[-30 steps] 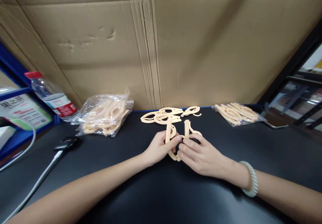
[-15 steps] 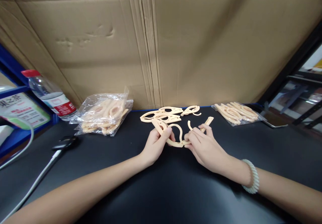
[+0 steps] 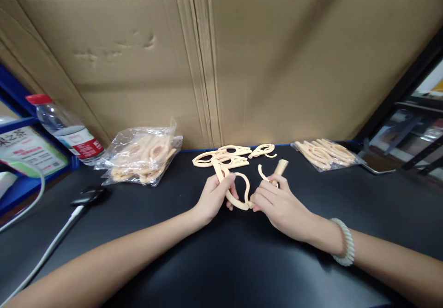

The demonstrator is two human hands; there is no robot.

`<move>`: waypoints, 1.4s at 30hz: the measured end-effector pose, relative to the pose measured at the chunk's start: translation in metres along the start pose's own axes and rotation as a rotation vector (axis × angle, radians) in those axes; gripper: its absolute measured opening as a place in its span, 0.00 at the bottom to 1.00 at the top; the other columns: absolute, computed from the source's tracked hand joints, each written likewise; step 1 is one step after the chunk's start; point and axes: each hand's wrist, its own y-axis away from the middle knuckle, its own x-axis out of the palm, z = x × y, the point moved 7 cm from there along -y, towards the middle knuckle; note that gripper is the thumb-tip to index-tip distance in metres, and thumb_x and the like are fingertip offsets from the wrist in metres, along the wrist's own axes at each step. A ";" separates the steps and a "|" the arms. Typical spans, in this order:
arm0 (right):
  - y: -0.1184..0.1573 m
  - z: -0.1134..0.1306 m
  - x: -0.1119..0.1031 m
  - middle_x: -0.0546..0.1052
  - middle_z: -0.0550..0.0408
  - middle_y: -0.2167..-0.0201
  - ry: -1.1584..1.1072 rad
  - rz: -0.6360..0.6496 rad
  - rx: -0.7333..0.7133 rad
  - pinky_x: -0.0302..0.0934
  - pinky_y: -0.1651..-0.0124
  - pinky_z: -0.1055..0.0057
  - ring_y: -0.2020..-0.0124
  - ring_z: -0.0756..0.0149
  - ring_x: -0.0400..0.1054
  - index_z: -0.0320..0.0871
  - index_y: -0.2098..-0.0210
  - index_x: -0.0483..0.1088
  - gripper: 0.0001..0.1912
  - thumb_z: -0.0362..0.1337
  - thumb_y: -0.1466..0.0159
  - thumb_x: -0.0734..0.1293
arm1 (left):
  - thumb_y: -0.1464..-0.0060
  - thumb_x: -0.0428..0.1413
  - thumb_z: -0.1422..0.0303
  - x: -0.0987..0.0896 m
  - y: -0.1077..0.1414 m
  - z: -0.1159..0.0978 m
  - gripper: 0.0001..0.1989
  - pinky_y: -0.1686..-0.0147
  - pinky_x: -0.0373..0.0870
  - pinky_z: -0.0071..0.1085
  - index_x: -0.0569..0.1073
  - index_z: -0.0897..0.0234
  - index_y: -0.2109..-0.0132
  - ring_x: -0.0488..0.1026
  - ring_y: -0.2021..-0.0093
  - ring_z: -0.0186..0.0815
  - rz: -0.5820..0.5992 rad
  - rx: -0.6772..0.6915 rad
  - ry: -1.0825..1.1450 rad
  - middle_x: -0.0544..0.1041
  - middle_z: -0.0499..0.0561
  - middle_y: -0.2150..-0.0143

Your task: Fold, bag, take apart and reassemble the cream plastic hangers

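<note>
Between my hands is a beige plastic folding clothes hanger, its two parts meeting low in the middle. My left hand is closed on the left arm, thumb on top, with a curved loop showing to its right. My right hand wraps round the other arm, whose flat end sticks up past the fingers. A thin curved hook stands out beside it. My right fingers hide most of the joint. Just beyond, several more beige hangers lie loose on the black table.
At the left lies a clear bag of hangers, near a red-capped bottle and a black device with a white cable. Another bagged bundle lies right, beside a phone-like flat object. A cardboard wall stands behind.
The meeting ends of the two arms have dipped slightly toward me. The right arm's end has turned to show a broader face. Both hands keep their hold.
</note>
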 end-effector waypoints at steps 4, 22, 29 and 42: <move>0.001 -0.001 -0.007 0.73 0.58 0.74 -0.052 -0.036 -0.035 0.48 0.53 0.64 0.70 0.70 0.62 0.41 0.71 0.66 0.15 0.28 0.30 0.54 | 0.49 0.57 0.56 -0.006 -0.001 0.005 0.19 0.90 0.56 0.21 0.63 0.64 0.77 0.55 0.89 0.23 -0.117 -0.059 0.162 0.66 0.42 0.85; 0.007 -0.024 0.020 0.72 0.49 0.57 -0.398 0.250 0.129 0.63 0.50 0.62 0.53 0.63 0.66 0.41 0.61 0.68 0.08 0.28 0.33 0.59 | 0.45 0.55 0.57 -0.026 -0.003 0.001 0.18 0.87 0.56 0.22 0.65 0.65 0.76 0.59 0.88 0.24 -0.303 0.053 0.109 0.68 0.44 0.84; 0.008 -0.035 0.011 0.74 0.48 0.58 -0.381 0.105 0.211 0.63 0.47 0.55 0.51 0.59 0.66 0.42 0.59 0.68 0.06 0.29 0.36 0.62 | 0.52 0.59 0.65 -0.013 -0.005 -0.003 0.10 0.82 0.59 0.23 0.68 0.66 0.71 0.62 0.81 0.26 -0.128 0.061 0.058 0.69 0.44 0.78; 0.004 -0.012 0.001 0.73 0.47 0.47 -0.150 0.088 0.033 0.56 0.42 0.50 0.41 0.53 0.58 0.40 0.50 0.69 0.17 0.26 0.36 0.59 | 0.43 0.53 0.53 0.002 0.002 -0.004 0.19 0.81 0.61 0.24 0.69 0.68 0.58 0.63 0.80 0.28 0.044 0.107 -0.060 0.66 0.43 0.77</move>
